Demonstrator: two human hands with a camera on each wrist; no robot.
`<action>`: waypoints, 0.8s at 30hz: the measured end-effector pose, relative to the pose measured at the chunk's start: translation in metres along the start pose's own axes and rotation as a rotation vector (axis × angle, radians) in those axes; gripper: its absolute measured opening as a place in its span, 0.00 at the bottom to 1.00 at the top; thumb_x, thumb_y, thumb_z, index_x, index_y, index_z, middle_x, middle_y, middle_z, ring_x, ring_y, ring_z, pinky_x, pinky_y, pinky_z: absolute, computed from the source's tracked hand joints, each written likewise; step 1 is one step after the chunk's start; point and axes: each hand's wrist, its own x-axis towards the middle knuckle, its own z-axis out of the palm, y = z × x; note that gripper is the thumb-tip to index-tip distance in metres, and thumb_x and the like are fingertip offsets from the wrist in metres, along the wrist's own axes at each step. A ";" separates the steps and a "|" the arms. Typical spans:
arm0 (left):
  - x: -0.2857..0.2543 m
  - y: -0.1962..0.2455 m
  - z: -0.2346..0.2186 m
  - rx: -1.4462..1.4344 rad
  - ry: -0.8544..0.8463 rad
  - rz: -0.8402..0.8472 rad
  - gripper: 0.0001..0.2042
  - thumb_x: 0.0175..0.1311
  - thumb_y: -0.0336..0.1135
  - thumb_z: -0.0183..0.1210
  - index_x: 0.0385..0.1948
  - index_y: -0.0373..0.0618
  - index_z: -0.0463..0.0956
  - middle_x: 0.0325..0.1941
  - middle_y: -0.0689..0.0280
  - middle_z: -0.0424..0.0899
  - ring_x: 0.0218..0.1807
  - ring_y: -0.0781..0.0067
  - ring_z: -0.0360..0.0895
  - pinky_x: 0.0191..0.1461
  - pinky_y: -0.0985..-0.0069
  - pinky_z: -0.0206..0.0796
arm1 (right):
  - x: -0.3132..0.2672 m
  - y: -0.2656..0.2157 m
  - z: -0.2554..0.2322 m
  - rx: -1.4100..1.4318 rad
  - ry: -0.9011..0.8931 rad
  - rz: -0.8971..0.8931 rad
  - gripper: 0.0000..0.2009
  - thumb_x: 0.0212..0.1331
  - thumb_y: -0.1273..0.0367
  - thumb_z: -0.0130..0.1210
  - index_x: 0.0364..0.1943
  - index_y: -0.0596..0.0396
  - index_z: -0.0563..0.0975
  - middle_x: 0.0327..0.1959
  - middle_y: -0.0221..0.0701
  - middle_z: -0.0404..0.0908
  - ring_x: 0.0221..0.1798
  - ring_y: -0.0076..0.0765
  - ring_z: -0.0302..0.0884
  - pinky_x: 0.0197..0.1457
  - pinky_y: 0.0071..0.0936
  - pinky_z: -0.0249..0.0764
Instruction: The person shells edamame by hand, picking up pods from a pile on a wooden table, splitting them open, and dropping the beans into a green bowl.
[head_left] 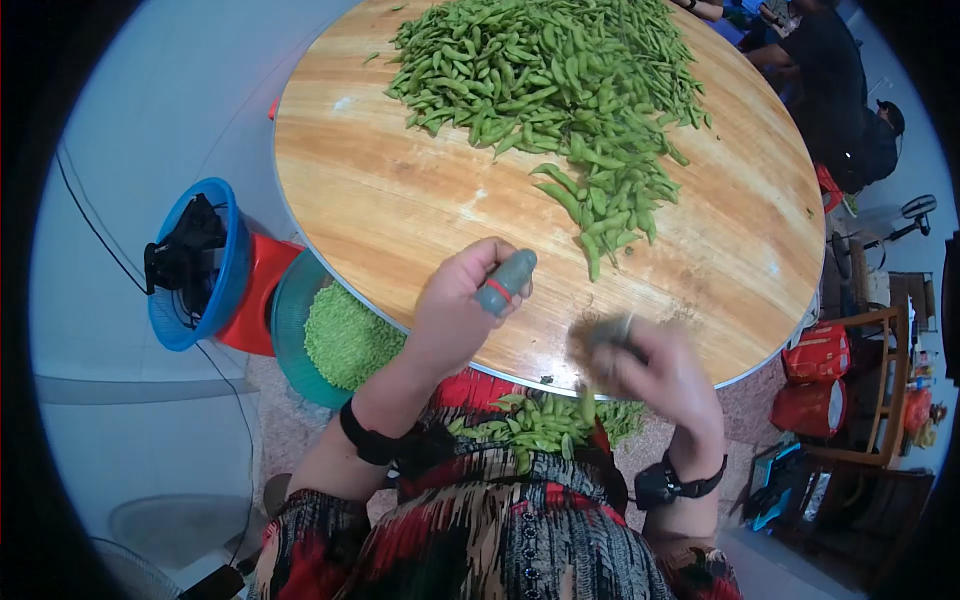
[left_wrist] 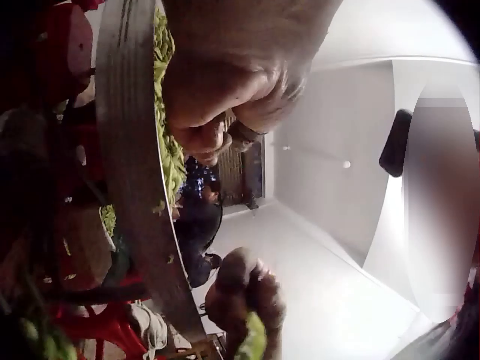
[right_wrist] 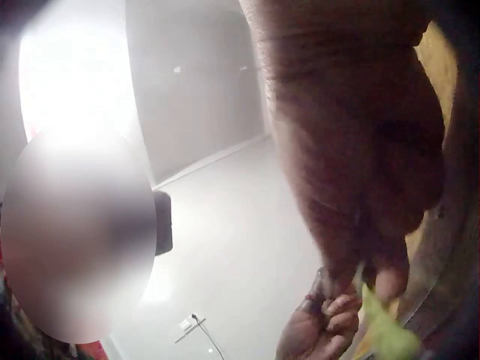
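A green soybean pod [head_left: 588,400] is pinched in the grip of the right hand [head_left: 650,370], low in the middle. The left hand [head_left: 460,305] is curled, empty. Shelled beans [head_left: 345,335] fill a basin; many pods [head_left: 550,80] are left on the surface [head_left: 380,200].

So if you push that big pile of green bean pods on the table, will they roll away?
Probably not. The bean pods look flat and curved, so they would likely slide and tumble rather than roll. They lie loose in a heap, so a push would probably spread them across the smooth wooden table. Each pod looks small, so likely light.
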 end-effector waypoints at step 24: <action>0.013 -0.014 0.045 0.566 -0.203 0.010 0.07 0.55 0.24 0.55 0.35 0.42 0.72 0.31 0.68 0.77 0.30 0.77 0.74 0.31 0.80 0.65 | -0.009 0.012 0.011 0.690 0.373 0.216 0.13 0.65 0.62 0.42 0.29 0.56 0.71 0.16 0.20 0.65 0.18 0.13 0.56 0.21 0.14 0.53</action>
